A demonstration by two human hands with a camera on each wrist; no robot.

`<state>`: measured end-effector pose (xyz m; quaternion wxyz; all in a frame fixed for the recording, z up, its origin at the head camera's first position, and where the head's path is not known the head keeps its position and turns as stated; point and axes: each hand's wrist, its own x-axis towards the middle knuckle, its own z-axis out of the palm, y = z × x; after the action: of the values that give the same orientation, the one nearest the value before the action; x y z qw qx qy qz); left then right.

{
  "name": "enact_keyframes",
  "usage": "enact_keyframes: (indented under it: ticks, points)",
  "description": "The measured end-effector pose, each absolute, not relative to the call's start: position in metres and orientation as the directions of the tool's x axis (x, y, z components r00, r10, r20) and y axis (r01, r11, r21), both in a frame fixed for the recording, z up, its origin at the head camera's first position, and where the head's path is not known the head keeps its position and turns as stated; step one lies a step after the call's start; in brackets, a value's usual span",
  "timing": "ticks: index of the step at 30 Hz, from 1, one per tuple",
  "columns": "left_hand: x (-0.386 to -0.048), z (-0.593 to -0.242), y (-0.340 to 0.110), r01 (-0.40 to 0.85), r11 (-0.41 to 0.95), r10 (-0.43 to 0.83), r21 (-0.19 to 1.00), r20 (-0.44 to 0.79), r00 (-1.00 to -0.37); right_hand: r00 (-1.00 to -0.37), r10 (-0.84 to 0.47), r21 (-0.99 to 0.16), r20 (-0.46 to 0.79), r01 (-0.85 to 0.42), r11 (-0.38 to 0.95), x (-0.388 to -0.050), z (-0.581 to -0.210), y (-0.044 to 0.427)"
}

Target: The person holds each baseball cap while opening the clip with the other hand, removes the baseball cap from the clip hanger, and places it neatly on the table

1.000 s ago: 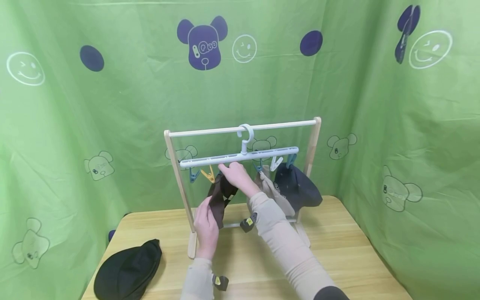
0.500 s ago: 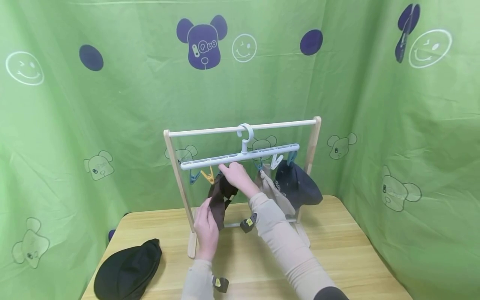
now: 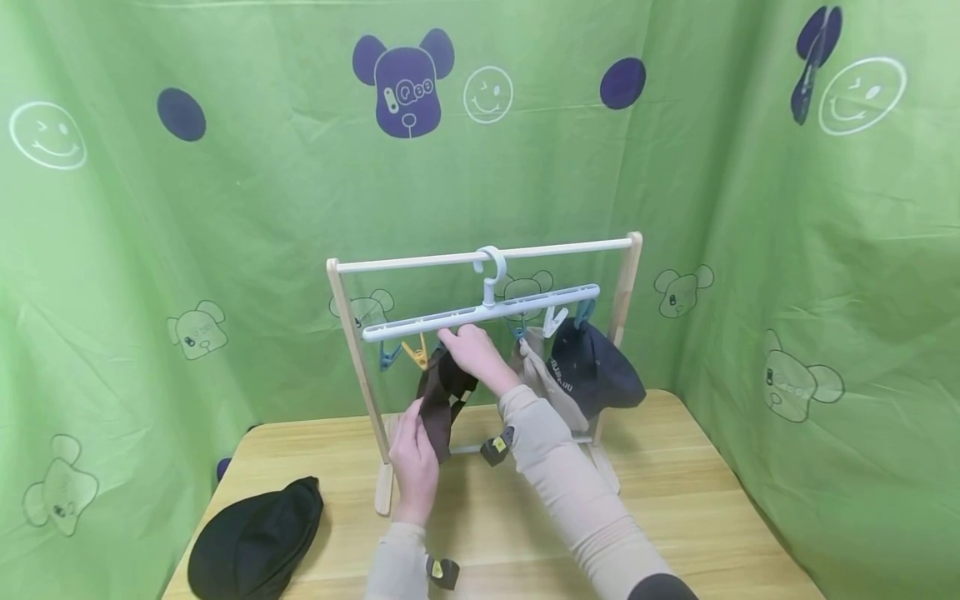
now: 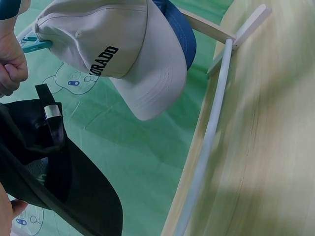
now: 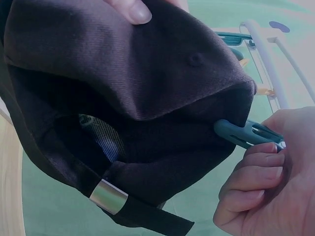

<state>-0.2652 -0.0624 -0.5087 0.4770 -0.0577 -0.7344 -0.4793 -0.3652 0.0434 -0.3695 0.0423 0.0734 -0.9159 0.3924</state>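
Observation:
A dark brown baseball cap [image 3: 437, 400] hangs below the left half of a white clip hanger [image 3: 450, 319]. My left hand [image 3: 414, 458] holds the cap from its left side, with fingertips showing on the fabric in the right wrist view. With my right hand [image 5: 261, 177] I pinch a teal clip [image 5: 246, 133], whose tip lies on the cap's edge beside the back strap's metal buckle [image 5: 109, 196]. A beige cap [image 4: 98, 39] with dark lettering and a navy cap [image 3: 592, 367] hang from clips to the right.
The hanger hooks over the top bar of a wooden rack [image 3: 420, 264]. A blue clip [image 3: 388, 357] and a yellow clip [image 3: 417, 354] hang at left, a white clip [image 3: 553, 322] at right. On the table [image 3: 675, 500], a black cap [image 3: 255, 542] lies front left.
The hanger tilts a little more, its right end up and its left end slightly down. Both hands stay almost where they were, still holding the cap and the clip.

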Motion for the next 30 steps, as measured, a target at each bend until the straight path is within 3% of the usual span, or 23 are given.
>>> enact_keyframes:
  ticks: [14,30]
  points:
    - [-0.2586,-0.5112,-0.0617,0.522,0.512,-0.379,0.682,0.725,-0.575,-0.983,-0.123,-0.708,0.138,-0.184,0.682,-0.3623,-0.3664,0.0442]
    - [-0.2568,-0.5127,-0.0619,0.537,0.540,-0.373,0.648,0.756,-0.537,-0.984,-0.127,-0.714,0.121,-0.176,0.678,-0.3578,-0.3638,0.0457]
